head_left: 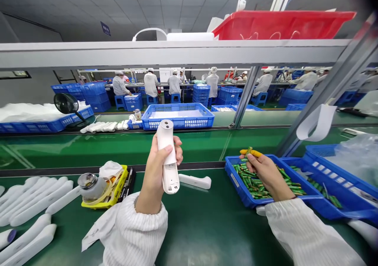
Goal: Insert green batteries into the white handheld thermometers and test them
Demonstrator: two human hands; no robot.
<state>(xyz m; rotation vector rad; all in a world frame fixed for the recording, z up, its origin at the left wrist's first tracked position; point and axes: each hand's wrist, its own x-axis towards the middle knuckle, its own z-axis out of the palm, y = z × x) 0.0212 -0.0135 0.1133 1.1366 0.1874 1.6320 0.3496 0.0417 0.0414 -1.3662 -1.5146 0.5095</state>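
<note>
Left hand (155,165) grips a white casing (165,136).

"What colour is the device (169,159)?"
"White, and so are the ribbed sleeves (138,234)."
"And the batteries (248,181)?"
"Green; their crate (243,197) is blue."
"The tray (95,205)?"
"Yellow. The table (206,226) is dark green, the bin (283,25) red."

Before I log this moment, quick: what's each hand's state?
Left hand: closed around a white, cylindrical plastic-looking casing.
Right hand: closed, pinching a slim green metallic-looking cylinder.
</note>
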